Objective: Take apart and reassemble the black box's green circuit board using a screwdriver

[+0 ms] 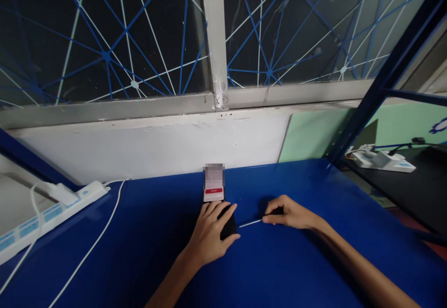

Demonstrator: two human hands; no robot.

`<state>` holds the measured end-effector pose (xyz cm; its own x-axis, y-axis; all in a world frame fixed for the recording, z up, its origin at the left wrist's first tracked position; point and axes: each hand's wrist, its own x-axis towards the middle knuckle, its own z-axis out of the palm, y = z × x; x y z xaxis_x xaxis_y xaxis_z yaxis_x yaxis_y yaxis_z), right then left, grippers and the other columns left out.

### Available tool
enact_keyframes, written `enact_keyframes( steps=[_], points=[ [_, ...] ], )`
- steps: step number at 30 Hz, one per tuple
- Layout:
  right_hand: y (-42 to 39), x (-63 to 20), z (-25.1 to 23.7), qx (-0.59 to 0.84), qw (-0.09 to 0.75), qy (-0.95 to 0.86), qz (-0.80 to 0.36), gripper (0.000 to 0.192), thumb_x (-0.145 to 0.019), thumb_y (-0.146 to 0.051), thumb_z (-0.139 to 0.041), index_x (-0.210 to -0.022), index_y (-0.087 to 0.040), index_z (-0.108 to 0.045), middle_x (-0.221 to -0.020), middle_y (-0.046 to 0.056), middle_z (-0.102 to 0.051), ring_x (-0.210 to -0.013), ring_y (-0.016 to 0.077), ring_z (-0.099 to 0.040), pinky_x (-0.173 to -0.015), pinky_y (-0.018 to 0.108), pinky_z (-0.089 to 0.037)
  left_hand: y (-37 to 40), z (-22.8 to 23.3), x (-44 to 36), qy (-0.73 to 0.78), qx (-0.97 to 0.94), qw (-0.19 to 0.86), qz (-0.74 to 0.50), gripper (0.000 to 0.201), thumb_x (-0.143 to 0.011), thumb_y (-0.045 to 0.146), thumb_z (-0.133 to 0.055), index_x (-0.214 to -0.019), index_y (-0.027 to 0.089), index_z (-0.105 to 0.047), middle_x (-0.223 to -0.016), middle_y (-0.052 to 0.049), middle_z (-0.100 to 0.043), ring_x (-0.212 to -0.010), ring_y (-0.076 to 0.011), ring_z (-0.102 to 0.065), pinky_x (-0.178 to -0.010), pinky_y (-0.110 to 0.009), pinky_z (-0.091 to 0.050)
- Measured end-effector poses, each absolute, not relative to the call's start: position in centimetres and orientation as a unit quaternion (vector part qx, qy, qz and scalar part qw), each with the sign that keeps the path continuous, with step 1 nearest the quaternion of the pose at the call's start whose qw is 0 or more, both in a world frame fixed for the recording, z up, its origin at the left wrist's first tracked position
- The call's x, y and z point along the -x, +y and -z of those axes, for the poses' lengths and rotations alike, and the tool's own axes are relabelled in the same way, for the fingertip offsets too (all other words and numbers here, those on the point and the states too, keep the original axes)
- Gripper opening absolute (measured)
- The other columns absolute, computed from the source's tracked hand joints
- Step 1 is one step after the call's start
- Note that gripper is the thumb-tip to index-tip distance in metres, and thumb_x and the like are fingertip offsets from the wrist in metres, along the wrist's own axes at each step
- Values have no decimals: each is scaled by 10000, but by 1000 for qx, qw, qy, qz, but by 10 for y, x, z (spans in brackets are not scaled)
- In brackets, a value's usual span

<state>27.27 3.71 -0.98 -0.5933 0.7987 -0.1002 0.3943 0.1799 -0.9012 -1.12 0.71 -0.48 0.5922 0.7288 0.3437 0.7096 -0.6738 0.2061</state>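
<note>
My left hand (213, 231) is spread over a small black block-like object (229, 228) on the blue table, gripping it between fingers and thumb. Much of that object is hidden under the hand, so its exact kind does not show. Just beyond it is a phone (213, 191), its lit screen showing a red button; the upper part is blurred out. To the right, my right hand (284, 212) pinches a thin, light rod-like tool (250, 223), low over the table. The rod's tip points left at the black object's right side; whether they touch, I cannot tell.
On the left lies a white power strip (56, 215) with a plug and white cables (94, 242). Blue frame posts (370, 103) rise at both sides. Behind the blue table (279, 270) is a white wall below windows. Another power strip (384, 160) sits on a dark surface at right.
</note>
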Motion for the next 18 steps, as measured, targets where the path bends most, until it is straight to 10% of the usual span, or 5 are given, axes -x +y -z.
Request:
enact_keyframes(
  steps=[9,18],
  points=[
    [37,-274,14,407,248,-725,-497,419,-613,-366,-850,-901,-161,-625,-688,-51,-534,-529,67,-464,-484,191,-365,7,1,9,405,-892,20,-199,638,-778,331,-733,-1355,235,-478,-1274,-102,-588,-1173,-316,-511,-974,-522,-425],
    [37,-274,8,402,231,-714,-524,355,-746,-481,-731,-757,-138,-640,-630,-16,-581,-459,67,-454,-426,197,-367,7,2,10,402,-893,18,-202,631,-782,325,-727,-1355,238,-477,-1274,-97,-588,-1177,-313,-513,-977,-525,-425]
  ],
)
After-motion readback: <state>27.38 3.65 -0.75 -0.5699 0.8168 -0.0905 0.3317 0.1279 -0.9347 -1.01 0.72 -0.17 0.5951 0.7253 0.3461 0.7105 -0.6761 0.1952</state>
